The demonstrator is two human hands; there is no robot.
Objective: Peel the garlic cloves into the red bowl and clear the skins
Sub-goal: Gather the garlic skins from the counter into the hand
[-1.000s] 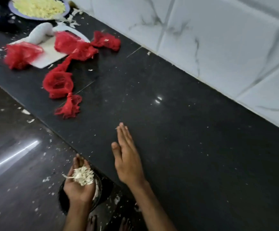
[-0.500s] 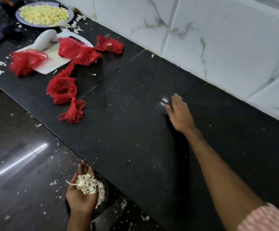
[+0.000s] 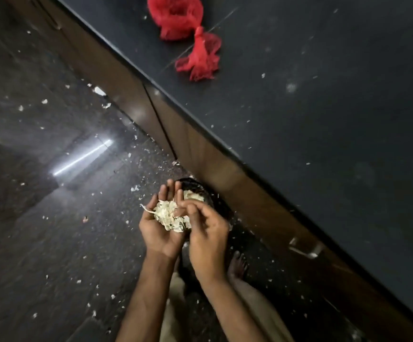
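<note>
The garlic skins (image 3: 169,215), a loose pale heap of papery flakes with one thin stem sticking out on the left, lie in the upturned palm of the left hand (image 3: 161,228). That hand is cupped, its fingers nearly straight and pointing away from the person, carrying the heap rather than closing round it. The right hand (image 3: 207,233) is just beside it on the right, back of the hand upward, its fingers (image 3: 188,209) curled and its tips touching the right side of the heap. Whether they pinch any flakes cannot be told, as the tips blur into the skins. Both hands hang off the countertop (image 3: 323,124), out past its front edge and over the floor (image 3: 52,230). Directly below them, close to the brown cabinet front (image 3: 200,154), stands a dark round container (image 3: 204,188) with more pale skins inside. Small white scraps are scattered across the floor and speckle the dark countertop. Near the countertop's front edge, towards the far left end, lie two pieces of red mesh bag (image 3: 175,18), the nearer one knotted and flared (image 3: 200,61). A bare foot (image 3: 237,266) shows beneath the right forearm, and a metal handle (image 3: 304,250) sits on the cabinet front to the right.
</note>
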